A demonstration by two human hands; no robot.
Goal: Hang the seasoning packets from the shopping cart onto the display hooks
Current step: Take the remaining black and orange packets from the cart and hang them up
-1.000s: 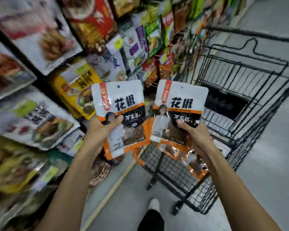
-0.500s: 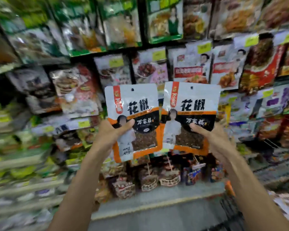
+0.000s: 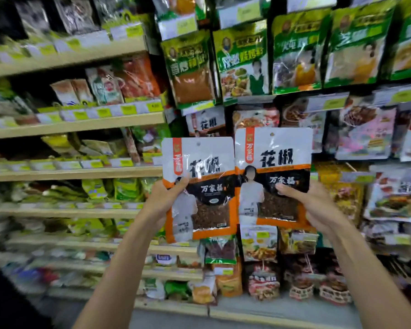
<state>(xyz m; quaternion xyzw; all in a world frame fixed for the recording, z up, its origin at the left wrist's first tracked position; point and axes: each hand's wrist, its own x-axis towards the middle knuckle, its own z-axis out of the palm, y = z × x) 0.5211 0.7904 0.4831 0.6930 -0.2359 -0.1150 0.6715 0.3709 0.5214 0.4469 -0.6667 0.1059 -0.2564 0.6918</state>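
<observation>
Nearest us, our left hand [image 3: 161, 203] and right hand [image 3: 316, 207] are raised, and each has its fingers [image 3: 181, 184] curled round the lower half of a packet, thumb across the front. The left hand grips a white, orange and black plastic seasoning packet [image 3: 199, 176] just below the matching white packet hanging on the display [image 3: 207, 122]. The right hand grips a second packet of the same kind [image 3: 274, 162], below and to the right of that hanging one, with its side edge meeting the first.

We judge it best to hang one at a time: raise it to the hanging packet, line its small round hole [image 3: 198, 144] up with the hook, and slide it straight back. We cannot make out the hook itself.

Both packets are flat, glossy and creased. A clear window in each shows dark brown spice, so they should flex readily.
</observation>
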